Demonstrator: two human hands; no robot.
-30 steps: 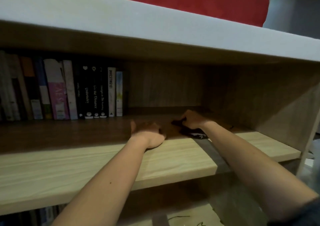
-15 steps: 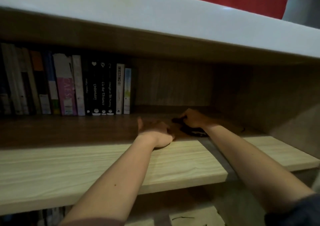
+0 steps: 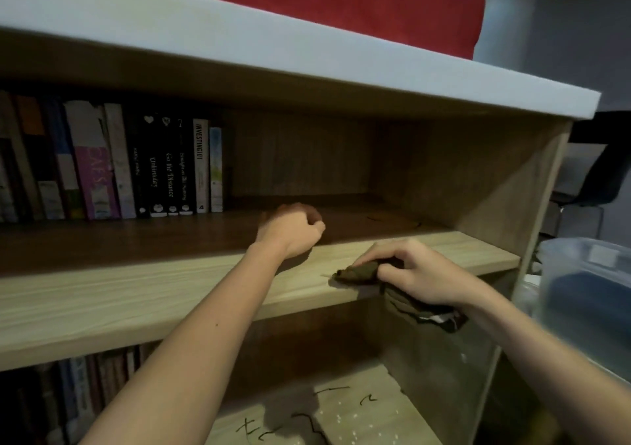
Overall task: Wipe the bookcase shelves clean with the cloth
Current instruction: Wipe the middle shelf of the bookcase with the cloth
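Cloth (image 3: 358, 272), dark and bunched, sits at the front lip of the middle shelf (image 3: 170, 294), toward four o'clock in the view. One end pokes out toward nine o'clock and the rest droops below the shelf's edge. The right hand (image 3: 421, 274) grips it, with the fingers (image 3: 379, 251) curled over the wad and pressing it onto the pale wood. The left hand (image 3: 292, 231) rests on the same shelf at about ten o'clock from the cloth, near but apart. Its fingers are curled into a fist with nothing visible in it, and it seems to be bracing the person.

A row of books (image 3: 170, 168) stands upright at the back of the shelf toward nine o'clock. The stretch from the last spine to the side panel (image 3: 495, 185) at three o'clock holds no books. A few dark specks (image 3: 392, 221) lie deep in that shaded corner.

The step in hand looks like a wiping pass along the front edge of this shelf. The next move probably calls for a firmer, flatter hold so more cloth meets the wood. Then a sweep toward nine o'clock, or back into the corner, would gather those specks. The lower shelf (image 3: 368, 417) at six o'clock carries dark strands (image 3: 309, 420), so it appears not yet wiped.
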